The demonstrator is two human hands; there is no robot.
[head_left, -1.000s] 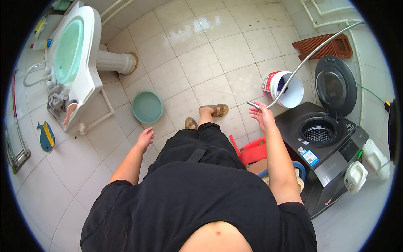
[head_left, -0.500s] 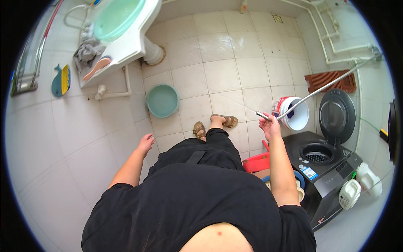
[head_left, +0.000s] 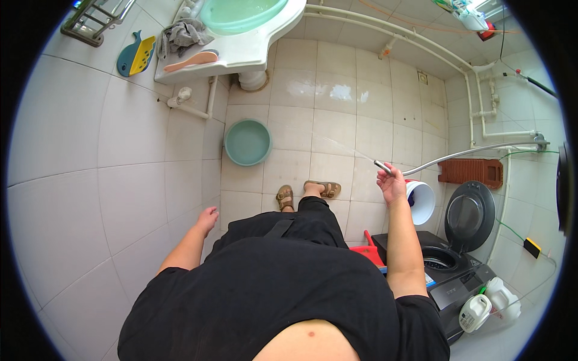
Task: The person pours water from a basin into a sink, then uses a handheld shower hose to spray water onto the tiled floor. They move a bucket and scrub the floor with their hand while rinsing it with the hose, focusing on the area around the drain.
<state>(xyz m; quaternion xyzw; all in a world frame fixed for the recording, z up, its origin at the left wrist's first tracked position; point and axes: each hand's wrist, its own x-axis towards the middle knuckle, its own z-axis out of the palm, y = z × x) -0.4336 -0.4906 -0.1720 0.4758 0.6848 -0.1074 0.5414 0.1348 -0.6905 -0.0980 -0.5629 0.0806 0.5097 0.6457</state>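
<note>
Silver metal nozzle [head_left: 381, 166] in the right hand [head_left: 394, 188], held above the floor [head_left: 337, 117] ahead and to the right of the body, with tip directed forward and to the left. Grip narrow and firm-looking, with fingers curled closely around the barrel behind the tip; exact thumb pressure impossible to tell. From the tip, thin spray of water [head_left: 355, 151] toward the tiles. From the rear end, grey hose [head_left: 463, 157] in a shallow curve to a wall fitting [head_left: 541, 142].

Left hand [head_left: 208, 219] empty, beside but apart from the black trousers [head_left: 265, 226], with fingers loosely bent and partly spread; precise finger gap too small to judge.

Just beyond the right hand, white bucket [head_left: 425, 207] with dark contents. Beside the right forearm, black washing machine [head_left: 448, 293] with raised round lid [head_left: 469, 216], and 2 white jugs [head_left: 475, 313] close by. Well to the left of the nozzle, pale green basin [head_left: 247, 142] on the floor, near 2 brown sandals [head_left: 330, 190].
</note>
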